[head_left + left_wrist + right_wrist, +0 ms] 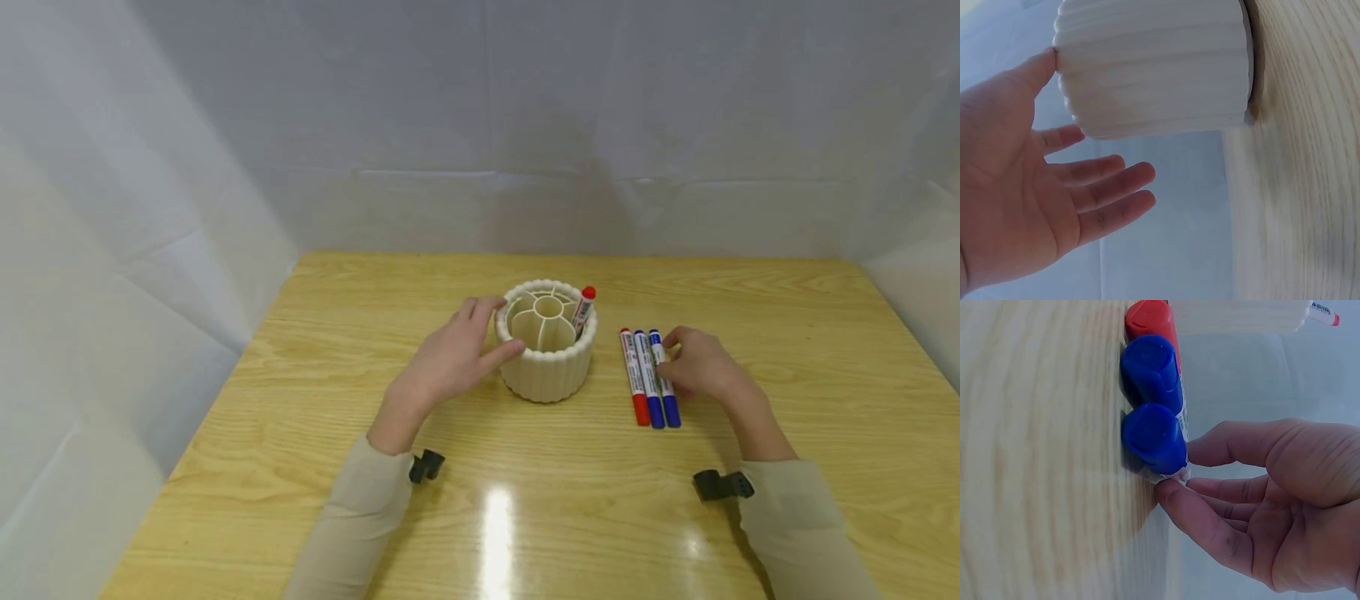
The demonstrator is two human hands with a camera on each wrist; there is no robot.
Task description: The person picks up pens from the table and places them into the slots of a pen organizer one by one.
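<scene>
A cream ribbed pen holder with several compartments stands mid-table. One red-capped marker stands in its right side. My left hand lies against the holder's left wall, fingers straight, thumb touching the ribs. To the right, three markers lie side by side: a red one, a blue one and an outer blue marker. My right hand pinches the outer blue marker's barrel between thumb and fingertip.
The wooden table is walled by white sheeting at the back and both sides. Black camera clips sit at my left wrist and right wrist.
</scene>
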